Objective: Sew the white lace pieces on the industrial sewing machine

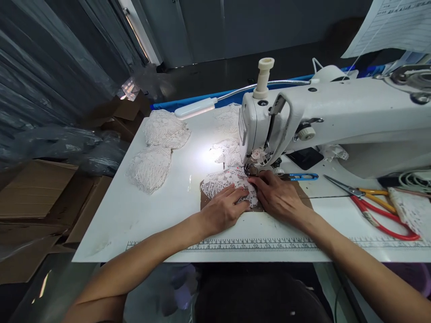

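A white lace bra cup (215,184) lies on a brown sheet (206,204), its far edge at the presser foot (249,170) of a white sewing machine (340,107). Across the cup's near side my left hand (222,210) rests, fingers stretched out on the lace. Beside the presser foot, my right hand (278,195) has thumb and forefinger closed on the cup's right edge. Behind it, more lace (230,150) reaches back along the machine head. The needle tip is too small to make out.
Joined lace cups (151,168) lie at the table's left. Blue thread snips (303,176), red-handled scissors (384,215) and orange-handled scissors (377,197) are on the right. A lit lamp (195,108) hangs over the table (182,197). Cardboard boxes (37,188) stand left.
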Demonstrator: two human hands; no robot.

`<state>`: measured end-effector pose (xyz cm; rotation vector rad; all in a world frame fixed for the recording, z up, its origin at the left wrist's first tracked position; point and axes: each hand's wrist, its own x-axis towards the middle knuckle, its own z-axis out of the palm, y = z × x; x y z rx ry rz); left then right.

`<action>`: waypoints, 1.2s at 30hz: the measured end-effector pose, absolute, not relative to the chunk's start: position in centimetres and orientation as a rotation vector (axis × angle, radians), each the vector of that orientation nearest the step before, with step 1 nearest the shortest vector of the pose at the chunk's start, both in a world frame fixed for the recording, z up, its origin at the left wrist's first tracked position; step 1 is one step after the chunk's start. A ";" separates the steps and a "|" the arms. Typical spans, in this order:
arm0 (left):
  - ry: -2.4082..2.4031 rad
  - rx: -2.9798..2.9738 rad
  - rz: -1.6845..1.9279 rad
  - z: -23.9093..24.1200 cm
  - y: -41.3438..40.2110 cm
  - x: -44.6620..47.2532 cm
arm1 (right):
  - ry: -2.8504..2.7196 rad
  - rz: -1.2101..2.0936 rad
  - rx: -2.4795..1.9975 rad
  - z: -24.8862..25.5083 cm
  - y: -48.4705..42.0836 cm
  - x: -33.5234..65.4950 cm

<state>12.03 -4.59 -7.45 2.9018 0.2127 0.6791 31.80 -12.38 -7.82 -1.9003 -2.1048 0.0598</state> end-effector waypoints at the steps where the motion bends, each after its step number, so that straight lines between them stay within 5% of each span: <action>1: 0.175 2.888 0.677 -7.5 -4.1 11.9 | -2.035 0.126 -1.855 -8.0 -12.5 32.2; 7: -0.044 2.876 0.832 -7.1 -1.5 11.3 | -1.745 0.354 -1.655 -8.7 -12.7 34.0; 24: 0.251 2.935 1.152 -6.3 -3.4 11.8 | -2.136 0.519 -1.298 -6.6 -13.5 33.2; 36: 0.215 3.037 0.802 -6.1 -4.1 11.6 | -1.887 0.536 -1.398 -6.9 -13.4 33.8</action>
